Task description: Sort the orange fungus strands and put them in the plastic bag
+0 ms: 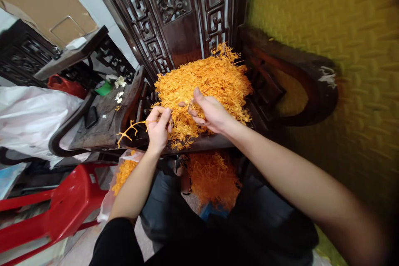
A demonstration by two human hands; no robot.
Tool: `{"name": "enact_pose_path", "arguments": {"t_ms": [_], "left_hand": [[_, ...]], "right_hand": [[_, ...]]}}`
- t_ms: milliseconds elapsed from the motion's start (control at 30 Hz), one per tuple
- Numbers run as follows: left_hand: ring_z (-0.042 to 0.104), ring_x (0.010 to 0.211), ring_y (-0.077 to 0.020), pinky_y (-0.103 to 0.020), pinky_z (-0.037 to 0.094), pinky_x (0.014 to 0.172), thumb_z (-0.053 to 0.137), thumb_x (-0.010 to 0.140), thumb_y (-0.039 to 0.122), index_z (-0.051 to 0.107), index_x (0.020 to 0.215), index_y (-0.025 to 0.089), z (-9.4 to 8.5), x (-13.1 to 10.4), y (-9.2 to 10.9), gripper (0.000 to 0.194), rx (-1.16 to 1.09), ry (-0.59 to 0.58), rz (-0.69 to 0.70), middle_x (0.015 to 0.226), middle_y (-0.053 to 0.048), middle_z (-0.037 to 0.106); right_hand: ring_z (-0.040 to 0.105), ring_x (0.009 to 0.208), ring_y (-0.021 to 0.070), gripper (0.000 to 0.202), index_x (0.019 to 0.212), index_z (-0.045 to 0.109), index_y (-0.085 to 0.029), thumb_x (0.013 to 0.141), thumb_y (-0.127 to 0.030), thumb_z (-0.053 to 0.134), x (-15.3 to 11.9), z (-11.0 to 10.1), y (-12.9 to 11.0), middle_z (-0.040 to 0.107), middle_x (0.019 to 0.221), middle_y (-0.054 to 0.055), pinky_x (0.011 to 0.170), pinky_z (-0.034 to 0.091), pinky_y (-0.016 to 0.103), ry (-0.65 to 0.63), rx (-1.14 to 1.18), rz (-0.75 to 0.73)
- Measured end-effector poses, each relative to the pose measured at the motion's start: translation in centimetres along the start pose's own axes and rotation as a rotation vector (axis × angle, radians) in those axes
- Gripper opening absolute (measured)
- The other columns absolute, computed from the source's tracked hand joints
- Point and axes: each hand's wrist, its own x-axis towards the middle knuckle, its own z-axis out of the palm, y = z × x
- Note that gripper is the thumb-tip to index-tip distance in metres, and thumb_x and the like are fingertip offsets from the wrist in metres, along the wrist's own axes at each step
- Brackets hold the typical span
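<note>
My left hand is closed, thumb against fingers, on an orange branching plastic sprig whose forked end sticks out to the left. Close by on the right, my right hand has its thumb raised and its fingers curled. Something small and pale yellow shows at those fingers, too small to name. Both hands are over the front of a large heap of orange plastic sprigs, piled on a dark carved wooden chair.
More orange sprigs are in a container between my knees, and a plastic bag of them stands left. A red plastic chair is at lower left. The side table holds a green tape roll, white flower pieces and a black object.
</note>
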Motion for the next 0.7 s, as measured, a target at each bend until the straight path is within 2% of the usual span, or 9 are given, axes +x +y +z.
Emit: {"name": "enact_pose_path", "arguments": {"t_ms": [100,200,300,367,433,533,600,700], "left_hand": [[0.041,0.037,-0.0053,-0.02,0.028,0.038,0.078,0.089,0.048,0.058,0.074,0.019,0.2,-0.5,-0.2,0.038,0.097,-0.045,0.009,0.053,0.007,0.052],[0.04,0.037,-0.0057,-0.021,0.028,0.038,0.08,0.088,0.045,0.058,0.071,0.018,0.4,-0.8,0.1,0.038,0.141,-0.066,0.086,0.051,0.007,0.051],[0.038,0.036,-0.0047,-0.02,0.027,0.038,0.08,0.087,0.039,0.054,0.067,0.018,0.4,-0.9,1.0,0.039,0.027,-0.046,0.201,0.051,0.007,0.049],[0.038,0.035,-0.0042,-0.02,0.027,0.039,0.078,0.089,0.034,0.052,0.066,0.018,0.1,-0.8,1.5,0.039,-0.058,-0.035,0.22,0.052,0.007,0.049],[0.039,0.035,-0.0043,-0.019,0.027,0.039,0.079,0.089,0.033,0.052,0.066,0.017,-0.4,-0.6,1.6,0.038,-0.082,-0.055,0.182,0.053,0.006,0.051],[0.04,0.035,-0.0045,-0.019,0.026,0.038,0.08,0.087,0.034,0.056,0.067,0.017,-1.1,-0.3,0.9,0.036,-0.076,-0.127,0.112,0.054,0.005,0.053],[0.041,0.035,-0.0045,-0.018,0.027,0.038,0.08,0.087,0.035,0.058,0.069,0.017,-1.3,-0.2,0.5,0.034,-0.074,-0.155,0.102,0.054,0.005,0.053],[0.041,0.035,-0.0045,-0.019,0.028,0.039,0.081,0.086,0.036,0.059,0.069,0.017,-1.1,-0.2,0.1,0.034,-0.077,-0.166,0.093,0.054,0.005,0.053]], "right_hand": [[0.03,0.044,0.0066,0.06,0.081,0.06,-0.021,0.083,-0.08,0.067,0.5,0.2,1.2,0.039,0.057,-0.006,0.041,0.015,0.026,0.104,-0.079,-0.109],[0.036,0.049,0.0081,0.053,0.084,0.059,-0.021,0.083,-0.071,0.074,1.8,-0.8,1.7,0.043,0.059,-0.006,0.045,0.024,0.024,0.309,-0.198,-0.261],[0.042,0.053,0.0087,0.048,0.088,0.055,-0.022,0.091,-0.069,0.066,3.3,-3.9,0.4,0.05,0.067,-0.003,0.046,0.026,0.022,0.596,-0.174,-0.339],[0.043,0.051,0.0077,0.043,0.088,0.051,-0.023,0.096,-0.063,0.061,3.8,-6.2,-1.1,0.052,0.07,-0.002,0.044,0.021,0.02,0.722,-0.056,-0.285],[0.051,0.054,0.0074,0.033,0.088,0.049,-0.022,0.099,-0.049,0.063,3.6,-7.7,-2.4,0.061,0.08,0.001,0.042,0.019,0.018,0.679,0.051,-0.212],[0.056,0.056,0.0073,0.012,0.1,0.06,-0.018,0.098,-0.028,0.066,2.2,-7.1,-2.8,0.063,0.082,0.002,0.039,0.019,0.017,0.397,0.098,-0.1],[0.047,0.049,0.0053,0.019,0.109,0.065,-0.017,0.098,-0.032,0.068,1.1,-5.3,-2.1,0.055,0.072,-0.002,0.038,0.016,0.018,0.231,0.095,-0.025],[0.032,0.045,0.0039,0.043,0.102,0.066,-0.016,0.094,-0.057,0.071,0.1,-2.4,-0.7,0.043,0.065,-0.006,0.038,0.009,0.022,0.077,0.093,0.065]]}}
